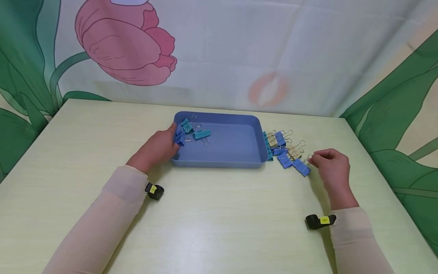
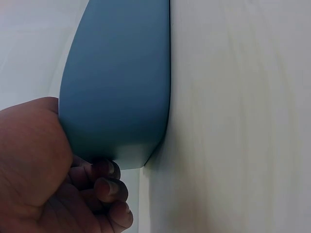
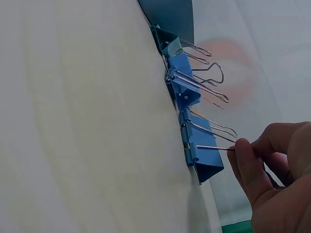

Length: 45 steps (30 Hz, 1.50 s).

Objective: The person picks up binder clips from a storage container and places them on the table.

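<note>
A blue rectangular tray stands on the table, with blue and teal binder clips lying in its left end. My left hand grips the tray's left wall, the thumb over the rim. In the left wrist view, curled fingers show at the tray's end. Right of the tray, my right hand pinches the wire handle of a blue binder clip between thumb and fingertips. In the right wrist view that blue clip appears low against the table, at the near end of the group.
Several more binder clips, blue, teal and cream, lie bunched against the tray's right side. A printed cloth hangs behind the pale table. Each wrist wears a small black camera.
</note>
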Each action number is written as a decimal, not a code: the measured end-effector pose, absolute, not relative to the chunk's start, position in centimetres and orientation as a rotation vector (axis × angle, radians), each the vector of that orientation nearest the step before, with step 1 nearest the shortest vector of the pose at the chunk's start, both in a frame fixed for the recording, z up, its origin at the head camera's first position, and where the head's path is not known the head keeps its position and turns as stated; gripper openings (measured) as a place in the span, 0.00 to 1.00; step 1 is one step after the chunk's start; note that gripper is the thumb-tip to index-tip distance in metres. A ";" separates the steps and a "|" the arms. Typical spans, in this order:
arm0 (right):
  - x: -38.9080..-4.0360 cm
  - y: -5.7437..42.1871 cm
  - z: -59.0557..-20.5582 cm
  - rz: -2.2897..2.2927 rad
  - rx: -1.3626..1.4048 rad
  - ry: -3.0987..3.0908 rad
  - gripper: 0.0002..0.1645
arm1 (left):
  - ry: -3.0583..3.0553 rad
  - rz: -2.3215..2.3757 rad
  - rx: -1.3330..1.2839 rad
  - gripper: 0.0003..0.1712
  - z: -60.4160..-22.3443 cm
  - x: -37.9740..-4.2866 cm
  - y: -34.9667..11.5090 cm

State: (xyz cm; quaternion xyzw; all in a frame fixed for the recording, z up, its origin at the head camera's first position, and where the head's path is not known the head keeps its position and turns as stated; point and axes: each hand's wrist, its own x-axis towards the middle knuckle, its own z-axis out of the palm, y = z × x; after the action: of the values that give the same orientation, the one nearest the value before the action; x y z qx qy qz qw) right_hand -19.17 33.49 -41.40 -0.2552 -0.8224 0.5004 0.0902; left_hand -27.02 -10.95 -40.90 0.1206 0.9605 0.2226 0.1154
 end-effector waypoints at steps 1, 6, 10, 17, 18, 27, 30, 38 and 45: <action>-19.2 33.5 -41.4 1.496 -0.752 -2.436 0.18 | 2.815 0.654 0.353 0.41 -40.8 -27.0 -11.0; -19.5 33.2 -41.3 1.564 -0.710 -2.378 0.14 | 2.809 0.654 0.333 0.41 -40.8 -26.9 -11.3; -19.6 33.1 -41.3 1.576 -0.697 -2.373 0.11 | 2.808 0.655 0.320 0.41 -41.0 -26.9 -11.4; -19.6 33.0 -41.2 1.530 -0.694 -2.407 0.19 | 2.815 0.667 0.331 0.41 -41.1 -26.9 -11.6; -19.6 33.0 -41.2 1.521 -0.694 -2.415 0.20 | 2.816 0.667 0.331 0.41 -41.1 -26.9 -11.6; -19.3 32.9 -41.1 1.260 -0.690 -2.519 0.20 | 2.835 0.646 0.351 0.41 -41.3 -27.0 -11.6; -19.2 32.9 -40.9 1.151 -0.715 -2.554 0.20 | 2.829 0.652 0.344 0.41 -41.3 -27.1 -11.7; -18.9 32.7 -40.5 1.101 -0.714 -2.517 0.22 | 2.827 0.646 0.350 0.41 -41.1 -27.1 -11.5; -18.6 31.9 -39.4 1.107 -0.691 -2.468 0.23 | 2.806 0.665 0.342 0.42 -40.9 -27.1 -11.1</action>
State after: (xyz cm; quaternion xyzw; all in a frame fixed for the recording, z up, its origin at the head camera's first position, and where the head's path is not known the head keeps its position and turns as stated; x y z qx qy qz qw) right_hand -18.60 31.90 -39.43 -0.2438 -0.8706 0.3903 0.1741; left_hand -27.07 -11.13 -40.91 0.1168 0.9595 0.2273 0.1184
